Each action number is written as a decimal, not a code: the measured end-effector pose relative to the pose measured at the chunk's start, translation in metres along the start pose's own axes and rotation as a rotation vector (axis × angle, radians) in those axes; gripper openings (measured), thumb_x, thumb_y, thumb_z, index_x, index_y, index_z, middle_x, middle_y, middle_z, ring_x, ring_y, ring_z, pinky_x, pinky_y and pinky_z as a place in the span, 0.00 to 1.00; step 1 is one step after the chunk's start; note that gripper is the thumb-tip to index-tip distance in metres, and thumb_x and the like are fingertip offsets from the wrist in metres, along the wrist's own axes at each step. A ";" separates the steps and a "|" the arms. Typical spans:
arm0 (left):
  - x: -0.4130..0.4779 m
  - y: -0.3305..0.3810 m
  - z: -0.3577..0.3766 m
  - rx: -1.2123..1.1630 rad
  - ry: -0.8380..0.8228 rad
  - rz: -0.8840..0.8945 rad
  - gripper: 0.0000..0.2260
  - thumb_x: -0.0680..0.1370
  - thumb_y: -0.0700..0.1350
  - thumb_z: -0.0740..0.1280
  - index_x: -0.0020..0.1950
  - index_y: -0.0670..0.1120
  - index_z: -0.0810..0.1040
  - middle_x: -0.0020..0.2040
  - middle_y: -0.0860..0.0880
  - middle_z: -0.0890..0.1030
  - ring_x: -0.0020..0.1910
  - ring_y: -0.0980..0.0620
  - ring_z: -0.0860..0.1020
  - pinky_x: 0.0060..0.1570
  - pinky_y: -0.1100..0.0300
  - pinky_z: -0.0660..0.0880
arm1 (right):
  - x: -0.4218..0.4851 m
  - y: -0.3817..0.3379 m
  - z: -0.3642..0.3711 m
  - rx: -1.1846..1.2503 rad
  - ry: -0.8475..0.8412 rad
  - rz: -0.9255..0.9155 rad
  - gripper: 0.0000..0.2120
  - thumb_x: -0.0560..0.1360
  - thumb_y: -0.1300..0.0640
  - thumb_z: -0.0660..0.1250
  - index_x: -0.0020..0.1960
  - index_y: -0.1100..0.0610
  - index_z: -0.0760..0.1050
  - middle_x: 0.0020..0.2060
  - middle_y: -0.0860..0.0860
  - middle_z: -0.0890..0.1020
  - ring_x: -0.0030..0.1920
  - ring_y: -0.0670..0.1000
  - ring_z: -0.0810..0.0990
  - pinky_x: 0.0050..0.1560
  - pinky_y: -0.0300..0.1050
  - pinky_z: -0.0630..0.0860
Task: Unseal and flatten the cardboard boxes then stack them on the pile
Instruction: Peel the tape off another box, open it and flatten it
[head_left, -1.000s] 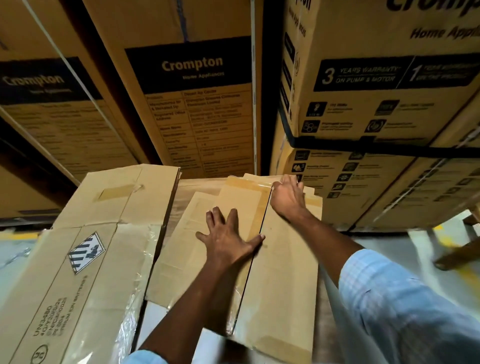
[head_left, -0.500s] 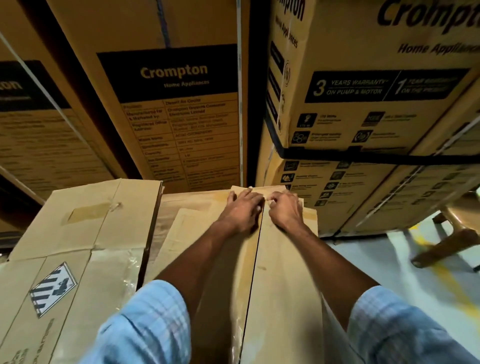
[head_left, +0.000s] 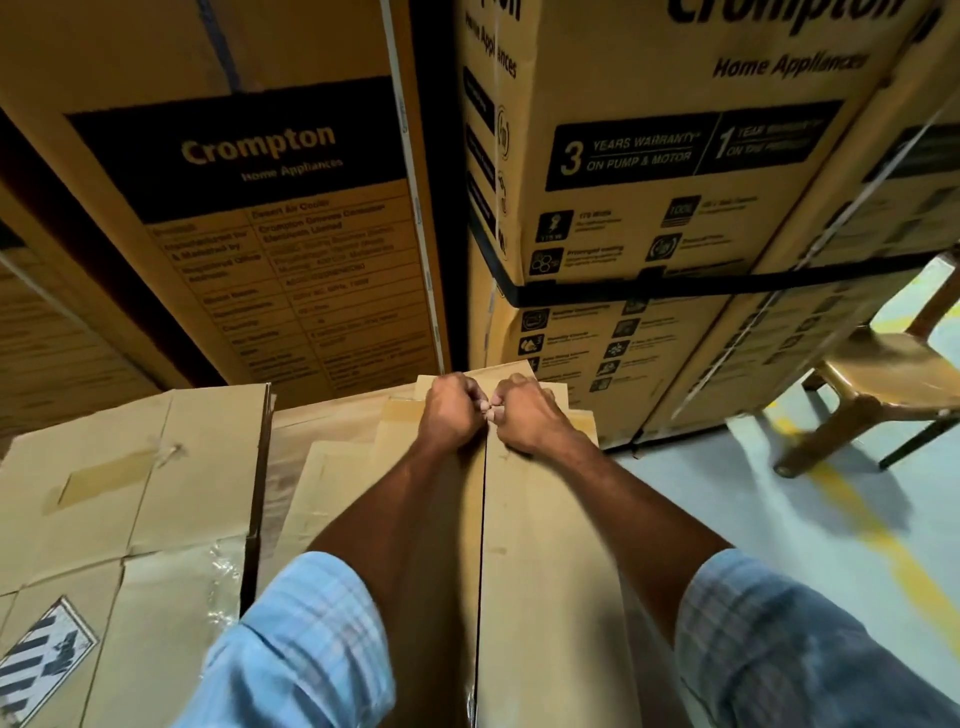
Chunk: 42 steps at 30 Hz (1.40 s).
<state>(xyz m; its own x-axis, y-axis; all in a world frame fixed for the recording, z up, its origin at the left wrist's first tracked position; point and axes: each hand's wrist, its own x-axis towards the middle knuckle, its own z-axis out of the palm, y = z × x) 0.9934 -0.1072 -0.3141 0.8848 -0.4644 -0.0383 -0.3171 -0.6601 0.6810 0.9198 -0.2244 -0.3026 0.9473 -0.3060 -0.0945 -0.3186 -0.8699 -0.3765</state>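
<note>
A brown cardboard box (head_left: 540, 545) lies in front of me with a dark centre seam running away from me. My left hand (head_left: 451, 413) and my right hand (head_left: 530, 415) are curled side by side at the far end of that seam, fingertips touching, pinching the flap edges or tape there. What the fingers hold is too small to tell. Flattened cardboard sheets (head_left: 332, 467) lie beneath and to the left of the box. Another flattened box (head_left: 130, 519) with tape patches and a hazard label lies at the left.
Tall Crompton appliance cartons (head_left: 291, 218) stand close behind the pile, one right-hand stack (head_left: 665, 208) bound by a black strap. A wooden chair (head_left: 878, 374) stands on the grey floor (head_left: 810, 519) with yellow lines at the right.
My left hand slid from the middle of the box up to the far end beside my right hand. Both hands have since curled into fists at the seam.
</note>
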 end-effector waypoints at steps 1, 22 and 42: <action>-0.002 -0.002 0.002 -0.028 0.015 0.006 0.11 0.70 0.30 0.68 0.35 0.45 0.82 0.36 0.48 0.82 0.36 0.49 0.79 0.39 0.61 0.74 | 0.001 0.000 0.000 0.023 -0.017 0.005 0.12 0.77 0.54 0.68 0.60 0.54 0.77 0.59 0.54 0.75 0.63 0.57 0.73 0.65 0.53 0.70; -0.015 -0.009 0.006 -0.064 0.096 0.089 0.11 0.73 0.34 0.64 0.37 0.49 0.70 0.39 0.49 0.77 0.40 0.45 0.76 0.40 0.44 0.76 | -0.005 0.016 0.001 0.049 -0.130 -0.167 0.08 0.79 0.43 0.62 0.57 0.41 0.75 0.56 0.46 0.68 0.60 0.51 0.63 0.58 0.54 0.62; -0.021 -0.007 0.002 -0.072 0.038 0.045 0.12 0.72 0.32 0.58 0.34 0.48 0.69 0.32 0.52 0.74 0.35 0.48 0.73 0.32 0.53 0.68 | -0.085 0.014 0.009 -0.210 -0.152 -0.284 0.19 0.82 0.38 0.54 0.72 0.37 0.67 0.61 0.49 0.61 0.63 0.53 0.62 0.62 0.57 0.60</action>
<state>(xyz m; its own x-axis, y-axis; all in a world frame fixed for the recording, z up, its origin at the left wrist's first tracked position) 0.9766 -0.0944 -0.3192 0.8829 -0.4691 0.0198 -0.3321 -0.5942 0.7325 0.8354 -0.2067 -0.3080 0.9880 0.0060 -0.1546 -0.0272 -0.9770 -0.2116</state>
